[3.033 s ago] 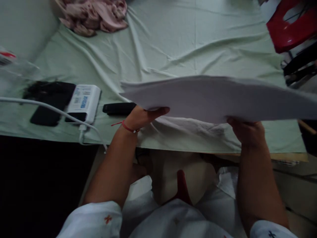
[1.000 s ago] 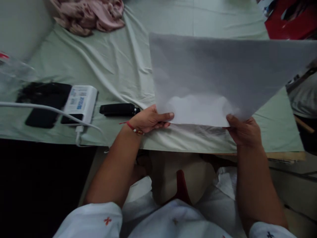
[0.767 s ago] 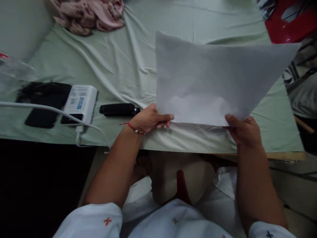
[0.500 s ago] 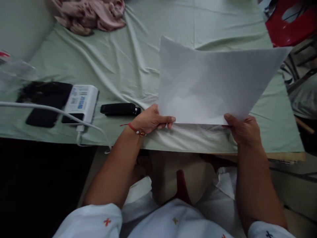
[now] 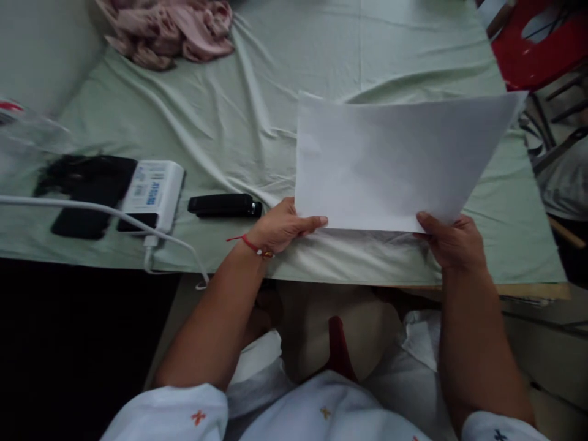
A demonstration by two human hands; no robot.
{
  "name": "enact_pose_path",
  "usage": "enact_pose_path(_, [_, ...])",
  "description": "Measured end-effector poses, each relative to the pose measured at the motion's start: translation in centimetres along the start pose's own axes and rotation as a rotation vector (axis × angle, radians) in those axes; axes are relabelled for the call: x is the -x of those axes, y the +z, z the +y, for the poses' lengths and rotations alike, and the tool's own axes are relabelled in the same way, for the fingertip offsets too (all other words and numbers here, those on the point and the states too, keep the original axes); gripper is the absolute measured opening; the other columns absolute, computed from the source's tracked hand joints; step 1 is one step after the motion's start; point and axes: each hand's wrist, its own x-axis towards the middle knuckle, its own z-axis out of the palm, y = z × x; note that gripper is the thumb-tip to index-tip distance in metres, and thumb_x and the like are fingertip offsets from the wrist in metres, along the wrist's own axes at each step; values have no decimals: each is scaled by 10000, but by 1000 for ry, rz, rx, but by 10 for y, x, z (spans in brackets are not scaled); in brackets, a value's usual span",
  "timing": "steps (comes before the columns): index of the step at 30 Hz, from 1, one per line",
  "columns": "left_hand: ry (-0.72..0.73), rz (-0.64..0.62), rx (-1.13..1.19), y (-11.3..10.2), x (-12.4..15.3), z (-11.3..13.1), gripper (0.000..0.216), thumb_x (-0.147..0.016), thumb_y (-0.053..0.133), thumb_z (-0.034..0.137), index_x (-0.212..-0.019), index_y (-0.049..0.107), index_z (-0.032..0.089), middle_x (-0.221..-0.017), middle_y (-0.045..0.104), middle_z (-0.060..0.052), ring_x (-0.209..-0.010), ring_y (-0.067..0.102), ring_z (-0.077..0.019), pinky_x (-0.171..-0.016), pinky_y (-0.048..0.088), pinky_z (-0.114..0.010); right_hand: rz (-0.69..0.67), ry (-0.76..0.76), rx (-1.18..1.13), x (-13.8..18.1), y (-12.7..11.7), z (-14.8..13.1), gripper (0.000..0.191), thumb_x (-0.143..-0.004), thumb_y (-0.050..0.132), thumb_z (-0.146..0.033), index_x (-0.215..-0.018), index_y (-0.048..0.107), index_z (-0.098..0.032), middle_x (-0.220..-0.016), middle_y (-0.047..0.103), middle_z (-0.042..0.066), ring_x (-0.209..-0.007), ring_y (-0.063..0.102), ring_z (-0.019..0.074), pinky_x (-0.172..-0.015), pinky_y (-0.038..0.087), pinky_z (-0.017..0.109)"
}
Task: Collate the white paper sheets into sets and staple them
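Note:
A white sheet of paper (image 5: 381, 159), blank on the side facing me, is held over the near part of the table; I cannot tell whether it is one sheet or a few. My left hand (image 5: 289, 228) pinches its near left corner, thumb on top and fingers underneath. At the near right edge, my right hand (image 5: 452, 239) grips the paper the same way. The far edge stands raised, with the far right corner flaring outward. Just left of my left hand lies a black stapler (image 5: 224, 205) on the cloth.
A pale green cloth (image 5: 220, 128) covers the table. To the left lie a white power bank (image 5: 154, 187) with a white cable (image 5: 92, 207), a black phone-like slab (image 5: 82, 219) and clear plastic (image 5: 32, 131). Pink fabric (image 5: 184, 30) is heaped at the back; a red chair (image 5: 523, 61) stands right.
The paper's far edge has come down toward the table and its bend has flattened somewhat. Both hands keep their hold at nearly the same spots.

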Motion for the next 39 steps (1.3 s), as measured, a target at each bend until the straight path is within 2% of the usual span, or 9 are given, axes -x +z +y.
enact_pose_path(5, [16, 1, 127, 8, 3, 2, 682, -554, 1278, 552, -822, 773, 181, -713, 598, 65, -580, 367, -33, -468, 292, -181, -39, -15, 0, -3, -7, 1, 567, -585, 1268, -546, -907, 866, -308, -945, 881, 27, -710, 783, 223, -449, 658, 311])
enact_pose_path(11, [23, -44, 47, 1, 12, 3, 750, -672, 1228, 658, -656, 636, 199, -629, 468, 80, -542, 308, -20, -450, 268, -178, -119, 197, -5, -1, -12, -11, 601, -485, 1294, -500, -884, 885, -315, -935, 883, 16, -663, 734, 192, -390, 581, 270])
enact_pose_path(17, [-15, -24, -10, -7, 22, 5, 776, -690, 1204, 655, -593, 568, 221, -572, 412, 83, -506, 329, -35, -432, 227, -178, -215, 311, -13, 2, -14, -21, 649, -450, 1303, -543, -848, 863, -280, -877, 865, -3, -644, 734, 159, -456, 648, 253])
enact_pose_path(21, [-23, 84, 26, -5, 25, 8, 634, -767, 1194, 566, -688, 685, 196, -654, 540, 53, -532, 360, -35, -452, 273, -166, -276, 267, 96, 6, -5, -17, 616, -478, 1291, -582, -805, 875, -268, -868, 865, 41, -651, 753, 183, -474, 679, 287])
enact_pose_path(23, [-42, 130, 55, -3, 28, 10, 632, -826, 1174, 545, -692, 667, 194, -669, 548, 54, -526, 346, -25, -457, 262, -159, -282, 209, 132, 9, -2, -15, 584, -533, 1272, -604, -793, 877, -263, -852, 856, 52, -635, 760, 187, -500, 697, 303])
enact_pose_path(27, [-45, 111, 122, -6, 38, 16, 639, -820, 1174, 531, -689, 649, 190, -676, 540, 69, -510, 292, 3, -474, 253, -145, -315, 152, 107, 15, -2, -21, 574, -597, 1246, -638, -733, 811, -290, -725, 771, 21, -550, 702, 186, -439, 625, 308])
enact_pose_path(31, [-11, 81, 115, -12, 48, 17, 561, -793, 1170, 520, -736, 725, 184, -764, 641, 35, -521, 304, 4, -469, 242, -155, -309, 235, 71, 21, -1, -29, 634, -508, 1266, -636, -765, 803, -290, -726, 760, 4, -509, 627, 152, -347, 473, 259])
enact_pose_path(35, [-41, 103, 82, -16, 50, 13, 594, -769, 1190, 496, -694, 692, 182, -679, 589, 48, -530, 348, -17, -472, 261, -156, -299, 310, 106, 21, 9, -27, 636, -432, 1289, -530, -725, 778, -289, -745, 767, 1, -549, 611, 139, -369, 512, 253])
enact_pose_path(39, [-91, 129, 68, -23, 51, 7, 628, -807, 1178, 516, -693, 648, 198, -584, 586, 48, -527, 406, -47, -482, 262, -151, -265, 228, 116, 17, 19, -22, 588, -482, 1267, -494, -733, 769, -308, -745, 764, 3, -563, 642, 168, -351, 495, 264])
